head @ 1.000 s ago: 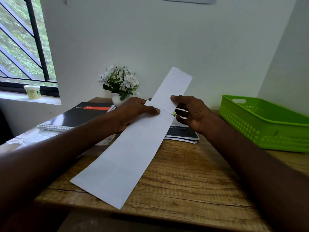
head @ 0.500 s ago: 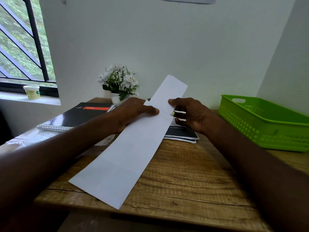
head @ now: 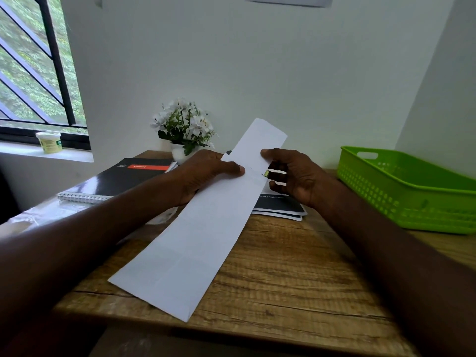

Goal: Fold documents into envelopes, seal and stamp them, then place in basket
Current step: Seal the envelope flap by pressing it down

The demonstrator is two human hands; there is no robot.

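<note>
A long white folded document (head: 206, 228) runs from the near table edge up toward the back wall, its far end raised. My left hand (head: 206, 173) grips its left edge, thumb on top. My right hand (head: 293, 173) pinches the right edge across from it, thumb on top, fingers curled below. The near end of the paper lies on the wooden table (head: 296, 274). A green plastic basket (head: 401, 186) stands at the right. No envelope or stamp can be made out.
A black spiral notebook (head: 123, 179) lies at the back left, with a white pot of flowers (head: 184, 130) behind it. Dark booklets (head: 280, 206) lie under my right hand. A small tub (head: 49, 141) sits on the window sill.
The far end of the document has come down and toward me between my hands. Both hands keep about the same place.
</note>
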